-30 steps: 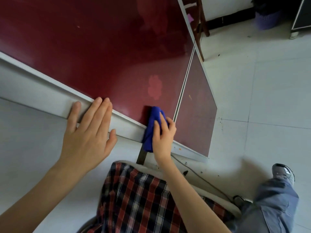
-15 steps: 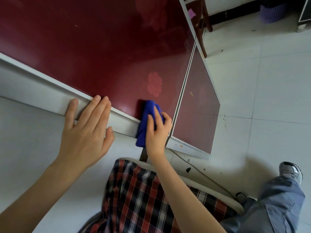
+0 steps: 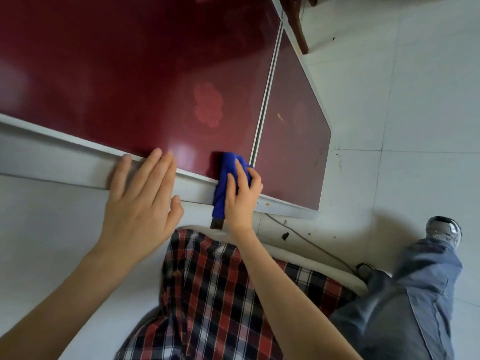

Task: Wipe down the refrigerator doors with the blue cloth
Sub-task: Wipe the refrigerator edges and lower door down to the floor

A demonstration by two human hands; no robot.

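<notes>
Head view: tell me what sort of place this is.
Probably a room in a home, perhaps a kitchen: glossy dark red refrigerator doors, a white tiled floor, and a wooden furniture leg standing just beyond them.

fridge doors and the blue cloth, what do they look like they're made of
The refrigerator doors look dark red and high-gloss, probably glass-faced or lacquered metal; they show soft reflections and a bright glare spot. The blue cloth looks like soft, matte fabric, possibly microfibre; it folds and drapes over the door edge.

no readable text, label, brand or number shows on anything in view.
</notes>
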